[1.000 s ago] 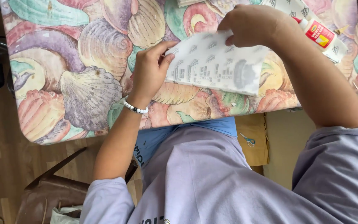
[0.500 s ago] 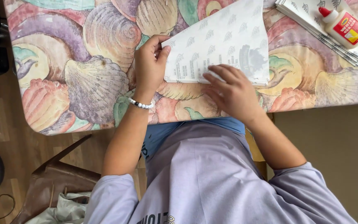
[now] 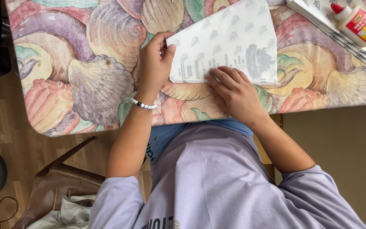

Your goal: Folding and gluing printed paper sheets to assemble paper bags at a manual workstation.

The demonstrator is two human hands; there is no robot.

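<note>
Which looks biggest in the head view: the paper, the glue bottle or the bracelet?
1. Paper, held by the left hand and pressed by the right hand.
2. Glue bottle.
3. Bracelet.

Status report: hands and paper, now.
Left hand pinching printed paper sheet at its left edge. Right hand pressing its lower edge flat. Nothing obstructing.

The paper sheet point(image 3: 229, 42) lies on the table point(image 3: 85, 80), near its front edge. The left hand point(image 3: 155, 68) is on the sheet's left edge, the right hand point(image 3: 234, 93) on its near edge. Far right, a glue bottle point(image 3: 358, 24) lies on a stack of sheets point(image 3: 318, 21).
</note>
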